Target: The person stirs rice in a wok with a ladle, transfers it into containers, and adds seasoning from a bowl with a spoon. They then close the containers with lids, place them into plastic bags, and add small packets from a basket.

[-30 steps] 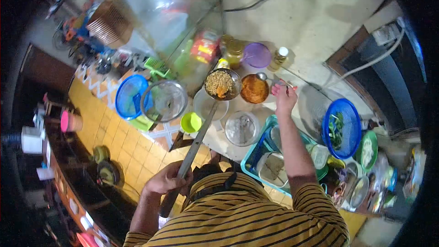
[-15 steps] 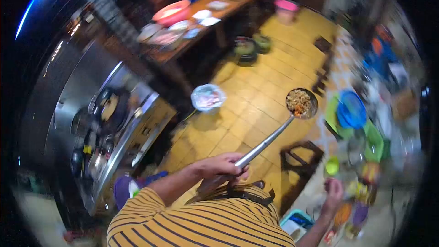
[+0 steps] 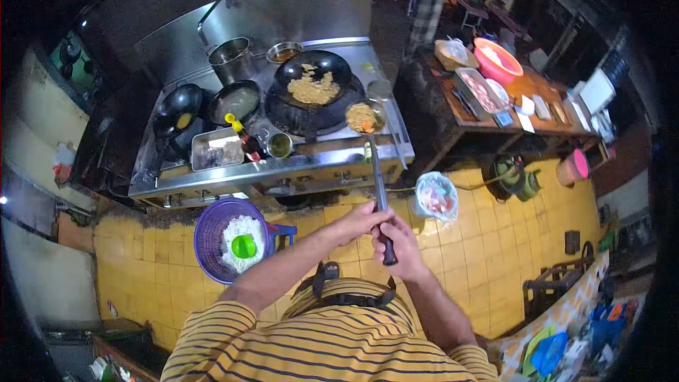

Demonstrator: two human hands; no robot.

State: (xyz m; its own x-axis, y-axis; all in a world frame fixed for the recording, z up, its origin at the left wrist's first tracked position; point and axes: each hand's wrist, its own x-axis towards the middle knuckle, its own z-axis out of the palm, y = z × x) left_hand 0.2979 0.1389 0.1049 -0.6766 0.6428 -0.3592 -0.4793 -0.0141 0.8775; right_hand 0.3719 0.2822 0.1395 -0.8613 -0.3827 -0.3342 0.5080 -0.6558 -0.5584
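Note:
A long-handled ladle (image 3: 378, 180), its bowl heaped with fried rice (image 3: 361, 119) and some orange bits, reaches away from me over the front of the stove. My left hand (image 3: 362, 222) is closed round the handle. Lower down, my right hand (image 3: 403, 246) grips the dark end of it. Just left of the ladle's bowl sits a black wok (image 3: 293, 64) on a burner, with more rice spread inside. A red-brown sauce bottle (image 3: 249, 145) with a yellow cap and a metal cup (image 3: 280, 145) stand near the stove's front edge.
On the stove (image 3: 332, 150) are a tall pot (image 3: 230, 60), a smaller wok (image 3: 178, 105) and a metal tray (image 3: 216, 150). A purple basket (image 3: 206, 244) holds white rice and a green bowl. Right of me are a lined bin (image 3: 435, 198) and a wooden table (image 3: 453, 117).
My view has turned left from the side counter to the stove. The loaded ladle has swung over beside the wok. My right hand has left the counter and joined the left on the handle.

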